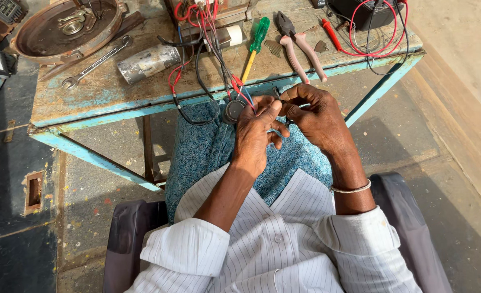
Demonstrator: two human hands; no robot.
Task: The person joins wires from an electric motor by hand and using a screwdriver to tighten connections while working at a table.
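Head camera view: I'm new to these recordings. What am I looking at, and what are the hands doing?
The camera sits on a seated person's head, looking down at their lap. The left hand holds a small round metal part with red and black wires running up to the worn wooden bench. The right hand pinches something small beside it; I cannot tell what. On the bench lie a green screwdriver, pliers, a spanner, a metal cylinder and a round drum.

Small round grey part (233,110), red-wired, at table edge
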